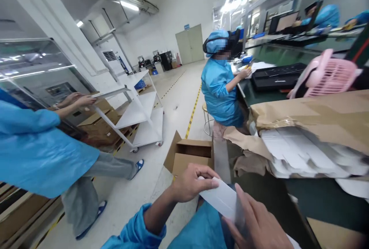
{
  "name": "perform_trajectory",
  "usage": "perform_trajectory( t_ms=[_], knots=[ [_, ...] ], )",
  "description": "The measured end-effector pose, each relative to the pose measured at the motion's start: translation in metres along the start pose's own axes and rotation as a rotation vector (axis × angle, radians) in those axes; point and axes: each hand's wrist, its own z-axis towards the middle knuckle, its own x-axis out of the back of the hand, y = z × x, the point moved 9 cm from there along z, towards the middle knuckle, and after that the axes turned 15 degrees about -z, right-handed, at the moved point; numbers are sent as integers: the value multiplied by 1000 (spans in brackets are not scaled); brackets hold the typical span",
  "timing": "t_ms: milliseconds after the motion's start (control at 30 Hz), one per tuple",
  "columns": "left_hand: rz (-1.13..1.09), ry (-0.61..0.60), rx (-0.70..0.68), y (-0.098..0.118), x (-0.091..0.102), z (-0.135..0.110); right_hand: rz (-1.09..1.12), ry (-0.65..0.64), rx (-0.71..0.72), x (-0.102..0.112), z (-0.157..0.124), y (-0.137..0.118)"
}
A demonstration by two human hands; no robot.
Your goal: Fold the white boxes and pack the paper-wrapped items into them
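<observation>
A small white cardboard box [220, 198] is held between my two hands, tilted, above my lap. My left hand [191, 183] pinches its far left end, thumb on top and fingers behind. At the near right end, my right hand [256, 218] has its thumb and fingers around the box; part of that end is hidden by the fingers. To the right, a torn brown paper package [311, 110] lies on the bench with a stack of flat white cartons [296, 149] showing from its open side. Below the hands on the floor side stands an open brown cardboard box [191, 160].
A person in blue [219, 83] sits at the bench ahead, beside a black printer [276, 76] and a pink basket [331, 74]. On the left, another person [43, 145] grips a white cart [138, 114]. Yellow-black tape [193, 110] marks the floor.
</observation>
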Motion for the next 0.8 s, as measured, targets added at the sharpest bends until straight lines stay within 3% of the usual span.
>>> perform_trajectory(
  t_ms=[133, 267, 433, 567, 633, 733, 800],
  knots=[
    [-18, -306, 5, 17, -37, 3, -137, 60, -20, 47, -11, 11],
    [13, -579, -5, 29, -82, 19, -257, 41, -118, 93, -21, 14],
    [128, -887, -59, 33, -152, 49, -541, -161, -373, 123, -34, 24],
    [227, -1009, -193, 39, -208, 74, -704, -253, -522, 135, -52, 39],
    [241, -1010, -283, 45, -233, 79, -778, -259, -575, 141, -58, 42],
    [232, -984, -408, 56, -260, 81, -866, -251, -564, 152, -64, 42],
    [99, -1011, -366, 58, -272, 79, -872, -214, -568, 164, -72, 48]
  ],
)
